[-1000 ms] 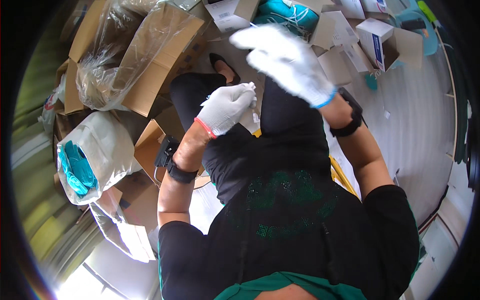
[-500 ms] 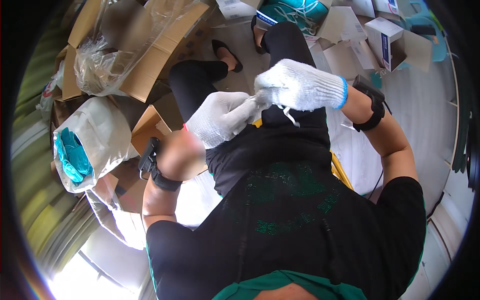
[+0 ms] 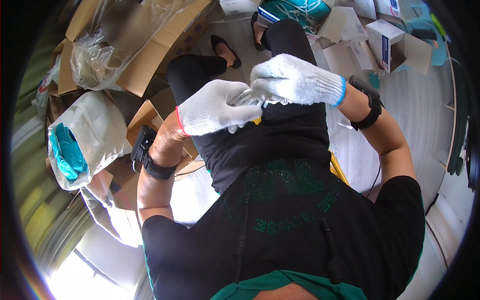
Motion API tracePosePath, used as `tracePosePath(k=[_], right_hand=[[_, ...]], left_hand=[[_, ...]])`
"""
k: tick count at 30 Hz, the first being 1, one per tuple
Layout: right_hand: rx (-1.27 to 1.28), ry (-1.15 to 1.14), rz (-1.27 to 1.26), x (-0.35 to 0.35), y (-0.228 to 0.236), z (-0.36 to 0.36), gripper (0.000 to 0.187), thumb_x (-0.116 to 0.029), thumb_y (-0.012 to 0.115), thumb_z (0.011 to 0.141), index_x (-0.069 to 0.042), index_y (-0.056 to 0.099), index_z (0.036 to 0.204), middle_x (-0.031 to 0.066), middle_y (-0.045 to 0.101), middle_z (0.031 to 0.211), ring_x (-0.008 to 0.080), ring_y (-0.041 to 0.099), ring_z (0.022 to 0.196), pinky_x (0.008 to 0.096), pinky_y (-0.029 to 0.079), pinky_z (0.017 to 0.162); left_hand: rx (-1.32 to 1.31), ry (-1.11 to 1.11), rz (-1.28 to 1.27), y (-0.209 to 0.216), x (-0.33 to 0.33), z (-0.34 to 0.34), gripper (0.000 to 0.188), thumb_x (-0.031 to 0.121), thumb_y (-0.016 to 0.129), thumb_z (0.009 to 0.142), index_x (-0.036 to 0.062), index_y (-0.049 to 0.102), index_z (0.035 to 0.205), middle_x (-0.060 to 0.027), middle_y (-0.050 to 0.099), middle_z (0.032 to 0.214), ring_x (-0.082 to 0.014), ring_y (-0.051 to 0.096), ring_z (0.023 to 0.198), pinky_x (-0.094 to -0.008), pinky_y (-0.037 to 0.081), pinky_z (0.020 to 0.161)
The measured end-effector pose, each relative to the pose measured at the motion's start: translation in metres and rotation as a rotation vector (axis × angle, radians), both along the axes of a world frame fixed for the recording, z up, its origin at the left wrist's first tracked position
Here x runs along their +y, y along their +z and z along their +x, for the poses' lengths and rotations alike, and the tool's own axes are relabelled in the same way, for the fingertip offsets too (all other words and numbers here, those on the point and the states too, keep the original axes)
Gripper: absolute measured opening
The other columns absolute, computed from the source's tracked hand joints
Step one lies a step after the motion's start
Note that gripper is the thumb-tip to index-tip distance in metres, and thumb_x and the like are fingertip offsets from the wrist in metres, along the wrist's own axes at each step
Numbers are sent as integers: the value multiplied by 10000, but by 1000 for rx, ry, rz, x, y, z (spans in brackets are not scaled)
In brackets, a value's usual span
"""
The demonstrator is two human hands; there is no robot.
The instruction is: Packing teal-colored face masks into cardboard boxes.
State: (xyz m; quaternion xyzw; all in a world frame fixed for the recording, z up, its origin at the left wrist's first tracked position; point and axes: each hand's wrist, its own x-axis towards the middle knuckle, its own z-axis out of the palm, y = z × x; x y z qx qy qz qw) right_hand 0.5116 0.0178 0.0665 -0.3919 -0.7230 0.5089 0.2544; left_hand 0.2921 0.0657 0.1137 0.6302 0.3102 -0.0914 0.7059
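My left hand (image 3: 215,106), in a white knit glove with a red cuff edge, is held above my lap with its fingers curled inward. Meeting it at the fingertips is my right hand (image 3: 299,81), in a matching glove with a blue cuff edge, its fingers bent down in a pinch. Thin white cord (image 3: 272,102) shows in short loops between and below the fingertips. Both hands seem closed on it, though the gloved fingers hide most of it. Black trousers (image 3: 300,120) lie beneath the hands.
Left of me, a white bag (image 3: 100,135) holds teal gloves (image 3: 69,152). Behind it stands an open cardboard box (image 3: 155,55) with clear plastic. Small white boxes (image 3: 385,42) and a teal bundle with white cords (image 3: 295,15) are at the far right. A yellow bar (image 3: 338,167) shows beside my hip.
My left hand has shifted slightly up and turned, its fingers now more bunched. The right hand has moved a little up and left. The hanging cord end has drawn up between the hands.
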Motion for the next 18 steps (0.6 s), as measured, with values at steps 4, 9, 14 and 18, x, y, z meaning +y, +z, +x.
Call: tracePosePath(k=[4,9,14,18], right_hand=[[-13,1,-22,-3,-7,1,223,-215,549,963,-18,618,884,9,540,663,58,517,634,214,430,583],[280,-28,-605,-6,20,-3,260,-284,597,954,-50,641,848,-33,563,638,20,513,512,178,391,434],[513,-217,-865,-30,51,-11,261,-216,622,932,-10,623,772,-35,533,613,28,516,511,182,398,443],[334,-182,-727,-44,73,1,225,-153,659,892,8,641,735,-15,541,608,36,522,582,236,446,481]], left_hand=[[12,82,37,-6,3,5,277,231,525,960,1,665,896,-10,620,707,-60,550,572,-206,458,531],[-78,104,-24,-5,-1,4,289,250,534,977,3,682,955,21,619,710,-30,506,610,-199,421,548],[-325,94,-3,5,-15,-3,207,173,589,960,-13,658,1019,-9,625,771,-46,509,694,-260,451,624],[-354,-37,77,21,-16,-15,214,137,596,944,-24,632,809,-65,520,611,-84,471,563,-282,410,537]])
